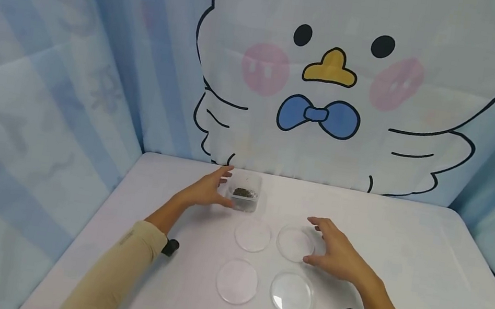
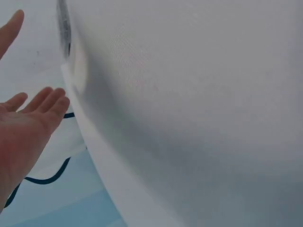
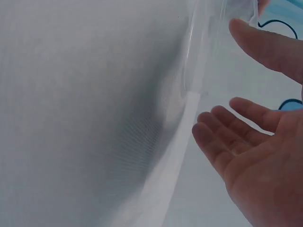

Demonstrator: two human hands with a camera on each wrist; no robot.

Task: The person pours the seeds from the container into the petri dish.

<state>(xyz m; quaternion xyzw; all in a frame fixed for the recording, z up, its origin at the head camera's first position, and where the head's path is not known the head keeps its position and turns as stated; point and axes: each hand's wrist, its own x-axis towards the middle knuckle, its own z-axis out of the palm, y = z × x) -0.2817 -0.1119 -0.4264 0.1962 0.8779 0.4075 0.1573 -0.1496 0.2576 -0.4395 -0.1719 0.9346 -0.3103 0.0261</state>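
Note:
My left hand (image 1: 206, 191) is spread at the left side of a small clear plastic box (image 1: 245, 206), thumb and fingers close to its wall. Dark green, crumbly dried bits (image 1: 243, 192) lie inside the box. On the right, my right hand (image 1: 336, 249) is held with thumb and fingers apart at the right rim of a clear round dish (image 1: 293, 244). Both wrist views show an empty palm, the left hand (image 2: 23, 137) and the right hand (image 3: 255, 161) with fingers extended. Whether the right thumb touches the dish I cannot tell.
Three more clear round pieces lie flat: one dish (image 1: 252, 235) below the box, one dish (image 1: 237, 282) nearer me, and a glinting dish (image 1: 291, 295) to its right. A white table (image 1: 406, 240) ends at a printed curtain (image 1: 314, 153) behind.

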